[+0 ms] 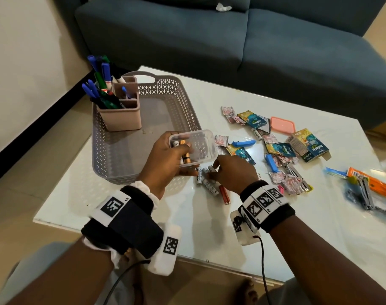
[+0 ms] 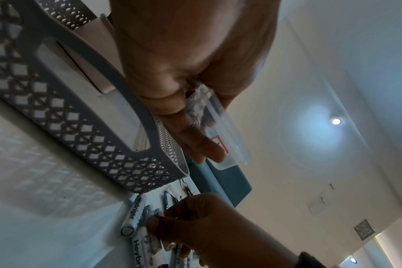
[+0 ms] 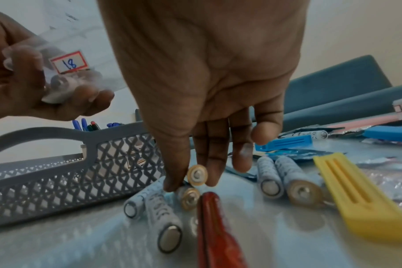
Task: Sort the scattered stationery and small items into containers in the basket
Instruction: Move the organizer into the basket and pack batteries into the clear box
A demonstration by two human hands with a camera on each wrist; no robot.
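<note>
- Done: pens and markers stand in the pink plastic organiser [image 1: 121, 116] at the far-left corner of the grey lattice plastic basket [image 1: 112, 159].
- My left hand [image 1: 163, 159] grips the clear plastic tub [image 1: 198, 146], a few batteries inside, held over the basket's right rim.
- My right hand [image 1: 229, 172], fingers curled, pinches a gold-capped battery [image 3: 196, 175] from the white batteries [image 1: 206, 180] just right of the basket.
- Left: remaining batteries, foil sachets [image 1: 273, 139], blue clips [image 1: 242, 143], further right of the basket.

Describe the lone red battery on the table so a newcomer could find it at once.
Start at the grey lattice plastic basket on the white table. Just right of its near corner, white cylindrical batteries lie clustered under the right hand. The red cylindrical battery lies nearest the person, the only red one.
</note>
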